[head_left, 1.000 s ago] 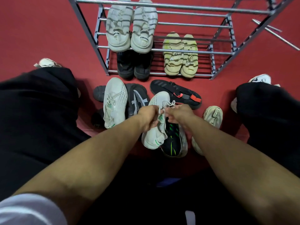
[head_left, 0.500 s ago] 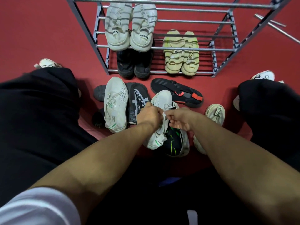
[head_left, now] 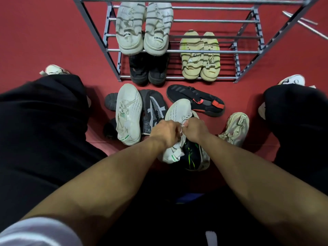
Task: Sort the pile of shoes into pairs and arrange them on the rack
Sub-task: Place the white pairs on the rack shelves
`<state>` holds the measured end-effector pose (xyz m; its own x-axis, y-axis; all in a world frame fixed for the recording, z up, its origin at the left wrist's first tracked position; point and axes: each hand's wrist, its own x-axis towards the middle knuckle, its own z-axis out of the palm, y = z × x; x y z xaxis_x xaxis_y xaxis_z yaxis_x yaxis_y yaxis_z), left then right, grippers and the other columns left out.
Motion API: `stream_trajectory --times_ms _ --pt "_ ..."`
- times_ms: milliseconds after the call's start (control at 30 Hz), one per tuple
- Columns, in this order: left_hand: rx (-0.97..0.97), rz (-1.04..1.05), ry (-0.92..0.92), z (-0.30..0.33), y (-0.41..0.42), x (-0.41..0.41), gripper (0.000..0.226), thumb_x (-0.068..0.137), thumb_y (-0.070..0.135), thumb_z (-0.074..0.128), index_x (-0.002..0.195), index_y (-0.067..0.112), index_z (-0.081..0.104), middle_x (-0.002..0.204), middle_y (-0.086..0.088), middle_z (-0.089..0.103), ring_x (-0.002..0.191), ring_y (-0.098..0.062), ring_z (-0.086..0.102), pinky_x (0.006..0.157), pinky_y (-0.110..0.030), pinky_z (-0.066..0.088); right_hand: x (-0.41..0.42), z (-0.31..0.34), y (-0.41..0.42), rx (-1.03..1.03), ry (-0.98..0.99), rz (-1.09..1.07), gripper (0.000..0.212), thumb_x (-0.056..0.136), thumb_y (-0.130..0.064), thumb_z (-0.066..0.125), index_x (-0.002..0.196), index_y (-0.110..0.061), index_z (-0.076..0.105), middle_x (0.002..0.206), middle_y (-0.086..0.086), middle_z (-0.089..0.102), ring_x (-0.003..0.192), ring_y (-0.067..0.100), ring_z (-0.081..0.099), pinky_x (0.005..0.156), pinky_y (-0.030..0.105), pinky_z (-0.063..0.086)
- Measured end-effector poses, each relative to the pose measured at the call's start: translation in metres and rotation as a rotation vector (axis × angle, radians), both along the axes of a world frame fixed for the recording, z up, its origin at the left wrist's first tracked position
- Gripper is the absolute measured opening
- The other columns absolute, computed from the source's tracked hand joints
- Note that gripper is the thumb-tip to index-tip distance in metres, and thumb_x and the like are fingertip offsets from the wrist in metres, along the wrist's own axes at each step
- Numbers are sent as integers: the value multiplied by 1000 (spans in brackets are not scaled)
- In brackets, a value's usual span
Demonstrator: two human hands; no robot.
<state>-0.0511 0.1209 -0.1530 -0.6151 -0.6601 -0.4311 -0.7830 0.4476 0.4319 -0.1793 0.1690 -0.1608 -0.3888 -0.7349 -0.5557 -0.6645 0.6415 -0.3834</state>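
Two hands meeting over one shoe: left hand (head_left: 166, 133) and right hand (head_left: 196, 129) both curling tight around the thin white laces (head_left: 182, 126) of a white knit sneaker (head_left: 177, 114), pinching them between fingertips. Lying toe-up toward the rack, atop a black shoe with neon green streaks (head_left: 191, 155), in the middle of the floor pile. Probably feeling light and soft in the upper, flexing readily, with a springier foam sole; laces likely going slack and slipping if used as a handle. Better taking hold at the heel collar or pinching across the midfoot, as a judgement. Waiting just to the left, its apparent mate (head_left: 128, 114), same perforated weave and green heel mark, sole down and upright. Sitting alongside: a grey-and-black mesh trainer (head_left: 153, 108), a matte black shoe with red tabs (head_left: 195, 102), a chunky beige trainer (head_left: 234, 128). Standing beyond on red carpet, a metal tube rack (head_left: 186, 51), smooth grey bars, already carrying a cream pair (head_left: 144, 29), a black pair (head_left: 148, 70) and a pale yellow-green pair (head_left: 199, 55).
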Motion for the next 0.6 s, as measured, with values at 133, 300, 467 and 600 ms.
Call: stream_trajectory --times_ms 133,300,467,600 --pt "-103 -355 -185 1 4 15 31 90 38 53 118 28 64 126 1 53 117 -26 42 89 -38 45 -2 -3 -1 42 -12 16 26 87 -33 64 84 -8 70 97 9 72 98 29 65 85 37 52" --pt "15 -5 164 9 8 24 19 89 24 49 100 24 64 116 -2 62 103 -25 55 92 -34 47 2 3 -3 181 -454 -454 36 91 -42 50 108 -11 61 105 9 61 89 27 63 61 40 61" --pt "-158 738 49 13 -35 65 29 90 23 49 119 19 53 124 -10 56 116 -31 51 97 -38 41 2 -1 4 345 -503 -517 41 97 -31 51 125 -1 52 102 12 59 80 26 61 56 39 57" --pt "147 1158 -260 -10 -51 102 51 93 26 54 137 6 41 145 -16 40 130 -36 43 109 -41 37 7 -9 -1 313 -460 -437 34 94 -22 55 122 -3 56 108 15 61 81 25 62 74 40 60"
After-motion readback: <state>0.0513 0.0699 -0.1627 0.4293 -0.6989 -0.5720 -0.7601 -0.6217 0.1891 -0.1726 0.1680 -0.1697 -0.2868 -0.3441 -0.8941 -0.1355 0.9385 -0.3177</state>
